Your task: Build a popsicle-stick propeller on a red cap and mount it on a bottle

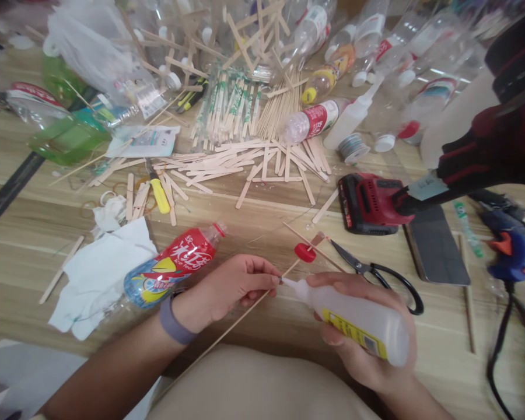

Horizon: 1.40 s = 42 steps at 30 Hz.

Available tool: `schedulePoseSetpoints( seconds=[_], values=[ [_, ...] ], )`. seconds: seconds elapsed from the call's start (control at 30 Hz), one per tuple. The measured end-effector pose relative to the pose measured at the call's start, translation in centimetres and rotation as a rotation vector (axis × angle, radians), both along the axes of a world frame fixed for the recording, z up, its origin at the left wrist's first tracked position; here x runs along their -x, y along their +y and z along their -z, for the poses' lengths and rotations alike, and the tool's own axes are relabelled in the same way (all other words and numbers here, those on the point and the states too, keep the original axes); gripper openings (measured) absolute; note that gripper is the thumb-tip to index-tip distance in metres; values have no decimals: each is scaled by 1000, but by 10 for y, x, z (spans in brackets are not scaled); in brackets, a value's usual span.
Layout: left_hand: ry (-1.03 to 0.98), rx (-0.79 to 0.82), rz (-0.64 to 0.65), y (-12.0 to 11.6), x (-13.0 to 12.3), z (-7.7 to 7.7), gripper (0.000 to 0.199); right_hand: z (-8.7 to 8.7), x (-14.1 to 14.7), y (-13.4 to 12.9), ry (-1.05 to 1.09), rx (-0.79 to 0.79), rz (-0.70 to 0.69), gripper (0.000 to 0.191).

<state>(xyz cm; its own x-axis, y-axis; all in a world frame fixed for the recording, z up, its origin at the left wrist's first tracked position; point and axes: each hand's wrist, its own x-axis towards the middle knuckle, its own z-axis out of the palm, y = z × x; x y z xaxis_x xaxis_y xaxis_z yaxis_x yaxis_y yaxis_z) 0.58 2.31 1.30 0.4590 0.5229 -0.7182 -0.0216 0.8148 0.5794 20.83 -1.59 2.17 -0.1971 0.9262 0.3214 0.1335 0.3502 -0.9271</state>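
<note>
My left hand (245, 281) pinches a long thin wooden stick (231, 328), which slants from my lap up toward a red bottle cap (305, 252). The cap sits near the stick's far end, where other thin wooden pieces cross it. My right hand (367, 326) is wrapped around a white squeeze glue bottle (354, 318) with a yellow label, tipped so that its narrow nozzle (291, 284) meets the stick at my left fingertips. Whether glue is coming out I cannot tell. Just right of the cap lie black-handled scissors (367, 269).
An iced tea bottle (175, 265) lies beside my left wrist on white paper (105, 268). A red cordless drill (376, 201) and a phone (437, 245) are at right, near a blue glue gun (514, 248). Popsicle sticks (219, 163) and plastic bottles fill the back.
</note>
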Motion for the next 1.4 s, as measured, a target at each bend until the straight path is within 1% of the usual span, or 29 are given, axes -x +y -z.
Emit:
schedulePoseSetpoints(
  seconds=[0.13,0.27,0.53,0.7,0.93,1.17,1.4],
  values=[
    [9,2,-3,0,-1,-2,10,1,-1,0,-13,-5,-16,37],
    [11,5,-2,0,-1,-2,9,0,-1,-1,-9,1,-11,34],
    [9,-13,2,-1,-1,0,16,1,-2,-1,-61,-67,-6,38],
    [2,-18,5,-1,-1,1,15,-1,-1,0,-63,-92,-31,35],
    [2,-18,13,-1,0,1,14,2,-4,-3,-83,-128,-45,39],
    [24,-57,31,-2,-1,0,12,0,-2,-2,-61,-75,-25,37],
    [57,-107,48,-2,-3,-1,9,-3,2,1,-50,-62,-7,34]
  ],
)
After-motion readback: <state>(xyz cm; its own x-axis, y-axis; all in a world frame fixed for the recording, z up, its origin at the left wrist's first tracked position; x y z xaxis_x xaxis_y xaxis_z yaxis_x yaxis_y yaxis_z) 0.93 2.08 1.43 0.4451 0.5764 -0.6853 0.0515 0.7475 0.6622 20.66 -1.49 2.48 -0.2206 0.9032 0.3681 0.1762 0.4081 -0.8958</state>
